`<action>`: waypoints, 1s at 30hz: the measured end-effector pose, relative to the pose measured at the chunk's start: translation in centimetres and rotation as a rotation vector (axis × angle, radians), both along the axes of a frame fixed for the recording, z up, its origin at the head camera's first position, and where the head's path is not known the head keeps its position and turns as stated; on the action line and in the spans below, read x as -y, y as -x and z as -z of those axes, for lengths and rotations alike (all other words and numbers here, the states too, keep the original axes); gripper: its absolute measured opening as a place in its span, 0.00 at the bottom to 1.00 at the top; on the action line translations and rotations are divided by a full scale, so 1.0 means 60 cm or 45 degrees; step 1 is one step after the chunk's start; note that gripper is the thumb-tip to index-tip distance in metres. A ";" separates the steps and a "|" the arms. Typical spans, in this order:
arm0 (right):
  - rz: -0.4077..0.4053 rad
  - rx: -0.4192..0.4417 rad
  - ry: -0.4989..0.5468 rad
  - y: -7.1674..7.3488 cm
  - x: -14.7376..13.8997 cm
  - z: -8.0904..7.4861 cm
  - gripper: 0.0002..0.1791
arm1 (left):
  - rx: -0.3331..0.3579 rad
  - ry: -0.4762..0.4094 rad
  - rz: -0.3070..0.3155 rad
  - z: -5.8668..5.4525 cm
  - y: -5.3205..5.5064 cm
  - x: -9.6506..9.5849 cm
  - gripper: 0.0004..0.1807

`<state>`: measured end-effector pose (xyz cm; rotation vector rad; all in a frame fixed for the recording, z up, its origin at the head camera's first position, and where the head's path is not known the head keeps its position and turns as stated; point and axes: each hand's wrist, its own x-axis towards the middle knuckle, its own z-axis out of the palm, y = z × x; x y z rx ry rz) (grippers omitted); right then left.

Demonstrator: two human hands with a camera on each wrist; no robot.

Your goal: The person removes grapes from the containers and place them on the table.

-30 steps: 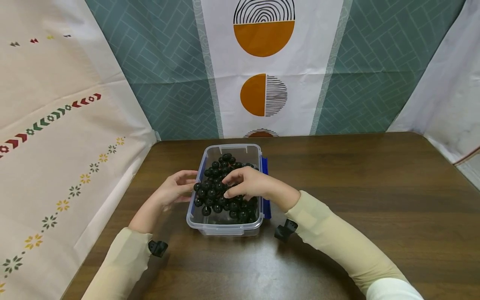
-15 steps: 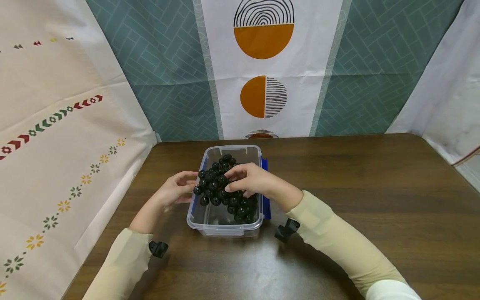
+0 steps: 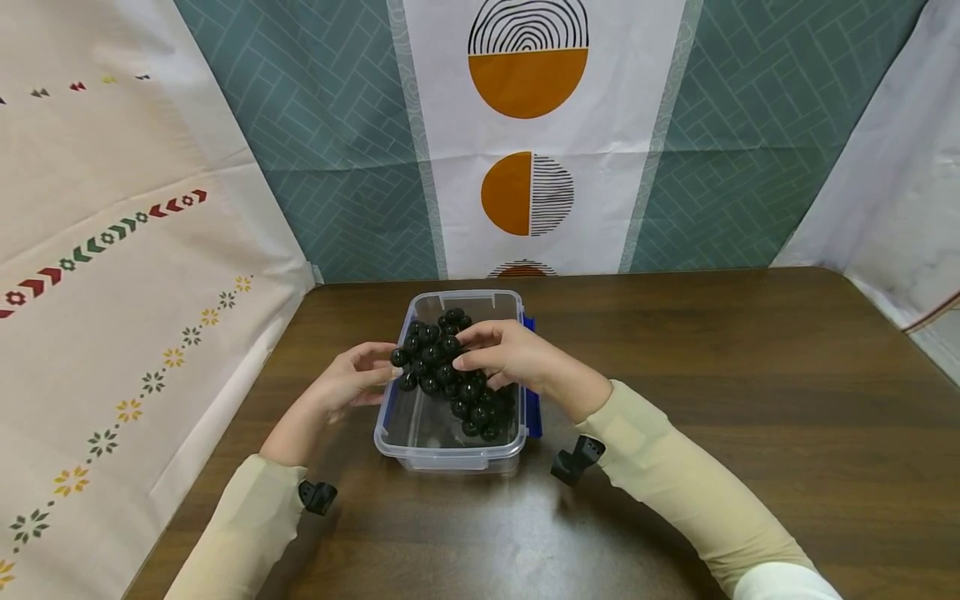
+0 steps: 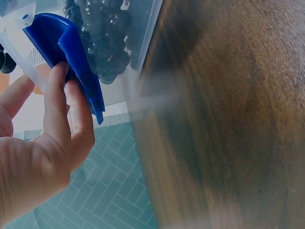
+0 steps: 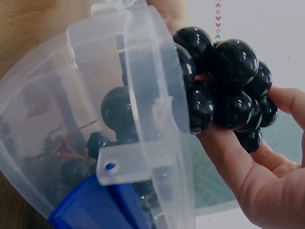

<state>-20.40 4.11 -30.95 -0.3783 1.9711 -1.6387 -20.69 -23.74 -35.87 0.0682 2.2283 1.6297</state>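
I see right hand pinching black grapes, some above rim of clear plastic box; left hand loosely touches blue clip.

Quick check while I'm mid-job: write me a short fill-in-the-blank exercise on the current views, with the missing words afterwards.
1. The hand gripping the dark grapes is the person's ____ one.
2. The latch nearest the left hand is ____ in colour.
3. The table under the clear container is ____ in colour.
4. In the right wrist view, some grapes show above the container's rim and others ____ the container.

Missing words: right; blue; brown; inside.
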 end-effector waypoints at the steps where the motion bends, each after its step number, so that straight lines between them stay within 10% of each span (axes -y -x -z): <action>1: 0.012 0.004 0.013 -0.001 0.001 -0.001 0.26 | -0.001 0.000 0.001 0.000 0.000 0.000 0.32; 30: 0.235 0.051 0.259 -0.004 -0.039 -0.035 0.27 | 0.032 0.030 -0.007 -0.001 0.001 0.000 0.34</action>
